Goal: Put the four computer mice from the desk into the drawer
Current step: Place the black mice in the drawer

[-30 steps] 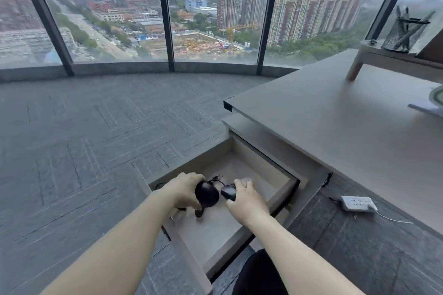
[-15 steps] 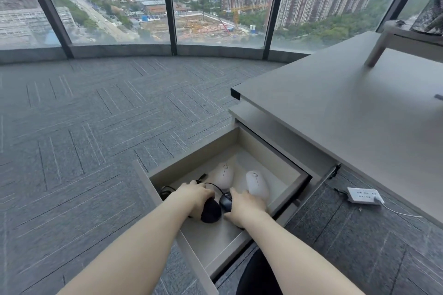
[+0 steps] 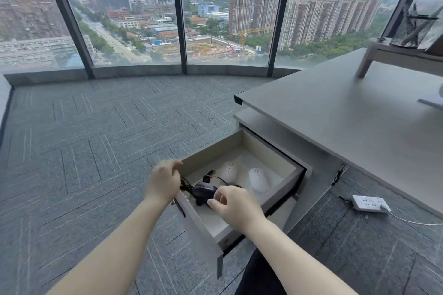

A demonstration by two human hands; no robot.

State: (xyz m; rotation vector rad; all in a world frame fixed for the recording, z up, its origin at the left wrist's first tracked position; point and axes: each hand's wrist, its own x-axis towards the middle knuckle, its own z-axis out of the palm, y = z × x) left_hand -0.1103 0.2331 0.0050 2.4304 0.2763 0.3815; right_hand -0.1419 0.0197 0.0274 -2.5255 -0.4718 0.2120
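Observation:
The open drawer (image 3: pixel 284 195) holds two white mice, one at the back (image 3: pixel 229 172) and one to its right (image 3: pixel 258 179). A black wired mouse (image 3: pixel 204 190) lies near the drawer's front left, its cable (image 3: pixel 211 177) looping behind it. My right hand (image 3: pixel 233 206) hovers just right of it, fingertips pinched against its near end; anything beneath the hand is hidden. My left hand (image 3: pixel 165 181) sits at the drawer's left wall, fingers curled, with the black cable running under the palm. No mouse shows on the desk top (image 3: pixel 347 115).
A white power strip (image 3: pixel 369 203) with its cord lies on the grey carpet right of the drawer. A raised shelf (image 3: pixel 383 55) with a mesh pen holder (image 3: pixel 412 29) stands at the desk's far right. Floor-to-ceiling windows close off the back.
Both hands carried black mice down into the drawer. My left hand then let go of its mouse and shifted left to the drawer wall; my right hand stays by the black mouse.

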